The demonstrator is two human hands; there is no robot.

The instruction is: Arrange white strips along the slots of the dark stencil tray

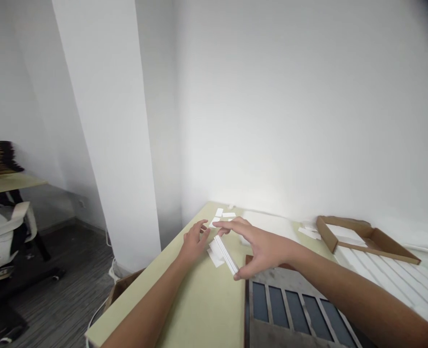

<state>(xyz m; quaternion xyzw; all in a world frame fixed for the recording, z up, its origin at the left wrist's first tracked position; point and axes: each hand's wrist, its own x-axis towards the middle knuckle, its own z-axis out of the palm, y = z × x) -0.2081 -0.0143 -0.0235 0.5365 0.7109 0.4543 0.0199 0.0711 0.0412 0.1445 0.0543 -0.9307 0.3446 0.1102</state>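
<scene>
My right hand (261, 246) reaches over the pale green table (195, 309) and pinches a thin stack of long white strips (225, 254) between thumb and fingers, holding it on edge. My left hand (194, 239) lies just left of the stack with its fingers spread, fingertips touching small white pieces (216, 220) on the tabletop. More white scraps lie beneath the stack.
A grey panel with dark rectangular slots (286, 309) lies at the near right. Behind it are white slatted strips (388, 275) and a shallow cardboard tray (366, 237). An open cardboard box (121, 287) stands on the floor left of the table. A white pillar (108, 135) rises behind.
</scene>
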